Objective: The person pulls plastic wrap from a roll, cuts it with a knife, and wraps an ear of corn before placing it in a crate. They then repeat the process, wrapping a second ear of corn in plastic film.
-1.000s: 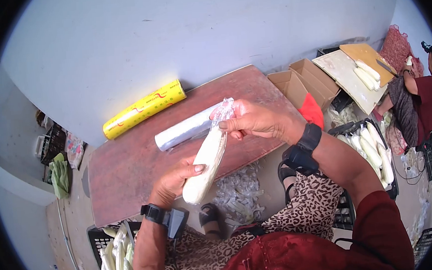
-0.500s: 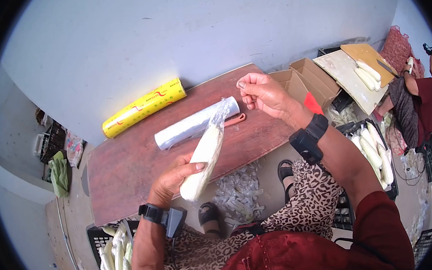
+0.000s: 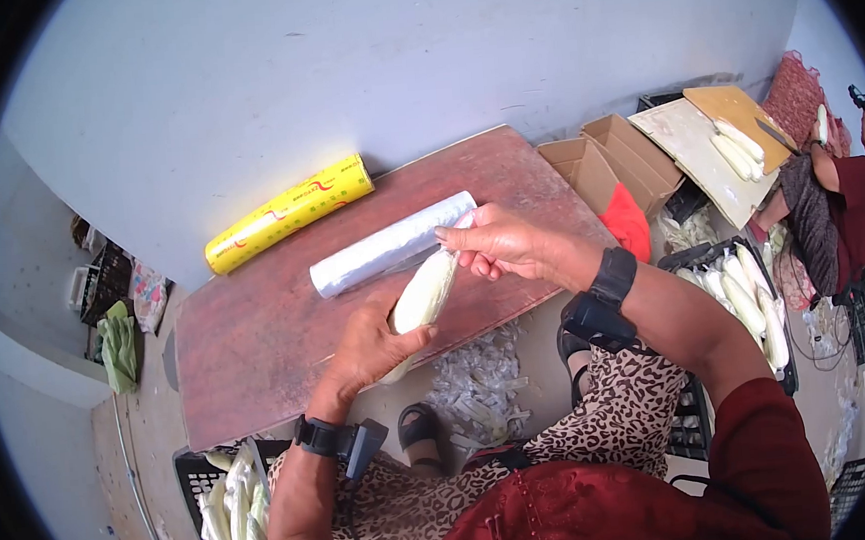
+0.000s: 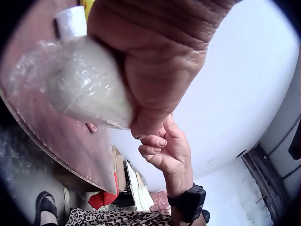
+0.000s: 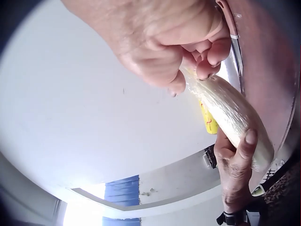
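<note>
A pale peeled corn cob wrapped in clear film (image 3: 424,293) lies tilted over the near edge of the red-brown table (image 3: 247,343). My left hand (image 3: 373,346) grips its lower end; in the left wrist view the wrapped cob (image 4: 82,89) fills the palm. My right hand (image 3: 491,244) pinches the film at the cob's upper tip, and in the right wrist view the cob (image 5: 235,115) runs from those fingertips (image 5: 207,68) down to the left hand (image 5: 235,169). A silver roll of cling film (image 3: 391,245) lies on the table just behind the cob.
A yellow film box (image 3: 288,213) lies at the table's far left. Open cardboard boxes (image 3: 611,162) stand to the right. Crates of pale cobs (image 3: 745,298) sit at right, wrapped cobs (image 3: 231,515) at lower left. Plastic scraps (image 3: 475,382) litter the floor. Another person (image 3: 843,191) sits at far right.
My right hand, lifted away over the table half a second ago, has come back down onto the cob's upper tip. My left hand has turned over the cob and lowered it toward the table.
</note>
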Demonstrator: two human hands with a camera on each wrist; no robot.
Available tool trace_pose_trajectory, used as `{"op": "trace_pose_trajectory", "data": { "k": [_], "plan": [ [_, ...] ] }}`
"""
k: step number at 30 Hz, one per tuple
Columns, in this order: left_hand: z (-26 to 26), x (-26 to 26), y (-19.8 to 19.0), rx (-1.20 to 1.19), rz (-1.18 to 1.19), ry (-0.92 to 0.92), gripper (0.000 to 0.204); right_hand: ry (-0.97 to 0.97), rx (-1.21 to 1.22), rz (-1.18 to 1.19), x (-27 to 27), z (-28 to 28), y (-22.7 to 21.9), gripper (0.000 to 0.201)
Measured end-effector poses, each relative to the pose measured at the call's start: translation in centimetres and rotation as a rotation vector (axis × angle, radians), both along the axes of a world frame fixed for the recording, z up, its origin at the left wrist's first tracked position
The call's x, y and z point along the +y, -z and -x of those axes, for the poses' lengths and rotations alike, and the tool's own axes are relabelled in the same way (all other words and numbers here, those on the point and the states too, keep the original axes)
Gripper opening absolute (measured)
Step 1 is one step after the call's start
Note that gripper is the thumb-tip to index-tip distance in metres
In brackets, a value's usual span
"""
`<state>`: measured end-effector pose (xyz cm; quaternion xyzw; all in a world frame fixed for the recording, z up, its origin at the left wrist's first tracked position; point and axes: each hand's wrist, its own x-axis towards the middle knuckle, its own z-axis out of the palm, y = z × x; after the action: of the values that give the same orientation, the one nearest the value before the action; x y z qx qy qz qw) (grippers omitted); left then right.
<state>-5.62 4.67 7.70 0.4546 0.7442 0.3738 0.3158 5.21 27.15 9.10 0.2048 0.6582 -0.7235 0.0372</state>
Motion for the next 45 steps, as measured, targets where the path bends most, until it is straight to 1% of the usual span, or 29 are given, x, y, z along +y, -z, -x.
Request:
{"op": "trace_pose_trajectory", "data": {
  "k": [2, 5, 8, 11, 14, 17, 20, 23, 26, 29, 32, 35, 38, 41, 44, 45],
  "plan": [
    [0.1, -0.2, 0.3, 0.027, -0.017, 0.01, 0.067, 0.035, 0.026, -0.078, 0.0, 0.2, 0.4, 0.027],
    [0.1, -0.3, 0.3, -0.061, -0.027, -0.02, 0.068, 0.079, 0.038, -0.194, -0.3, 0.2, -0.2, 0.017],
    [0.2, -0.2, 1.6, -0.237, -0.172, -0.03, 0.051, 0.031, 0.096, -0.26, -0.1, 0.2, -0.1, 0.018],
    [-0.2, -0.3, -0.2, -0.496, -0.08, 0.017, 0.047, -0.029, 0.183, -0.255, -0.1, 0.1, -0.5, 0.016],
    [-0.1, -0.2, 0.6, -0.845, -0.102, 0.027, 0.064, -0.041, 0.238, -0.193, -0.2, -0.1, -1.1, 0.015],
    [-0.6, 0.0, 0.6, -0.974, -0.156, 0.015, 0.069, -0.067, 0.269, -0.192, -0.3, -0.2, -1.9, 0.015],
    [-0.6, 0.1, 0.9, -0.996, -0.192, 0.088, 0.074, -0.088, 0.285, -0.195, -0.3, -0.2, -2.1, 0.015],
    [-0.6, 0.4, 0.9, -0.869, -0.115, 0.088, 0.079, -0.1, 0.295, -0.247, -0.1, -0.2, -2.0, 0.015],
    [-0.6, 0.9, 1.3, -0.747, -0.082, 0.028, 0.078, -0.13, 0.324, -0.322, 0.1, -0.3, -2.0, 0.013],
    [-0.9, 1.1, 0.4, -0.741, -0.091, 0.023, 0.066, -0.145, 0.354, -0.347, -0.1, -0.7, -2.5, 0.011],
    [-0.5, 1.2, 0.8, -0.777, -0.097, 0.067, 0.06, -0.144, 0.39, -0.346, -0.2, -0.7, -2.5, 0.009],
    [-0.3, 1.3, 1.6, -0.928, -0.173, 0.059, 0.069, -0.127, 0.389, -0.374, 0.2, -0.4, -1.8, 0.008],
    [-0.3, 1.4, 1.3, -1.061, -0.193, 0.087, 0.072, -0.115, 0.401, -0.334, 0.6, -0.4, -1.7, 0.007],
    [-0.5, 1.4, 1.1, -1.048, -0.186, 0.06, 0.075, -0.134, 0.41, -0.332, 0.6, -0.4, -1.9, 0.006],
    [-1.4, 1.2, -0.2, -0.72, -0.133, 0.103, 0.075, -0.167, 0.444, -0.386, 0.6, -0.2, -1.5, 0.005],
    [-1.6, 1.3, -0.5, -0.663, -0.102, 0.095, 0.074, -0.166, 0.438, -0.417, 0.6, -0.2, -1.5, 0.005]
  ]
}}
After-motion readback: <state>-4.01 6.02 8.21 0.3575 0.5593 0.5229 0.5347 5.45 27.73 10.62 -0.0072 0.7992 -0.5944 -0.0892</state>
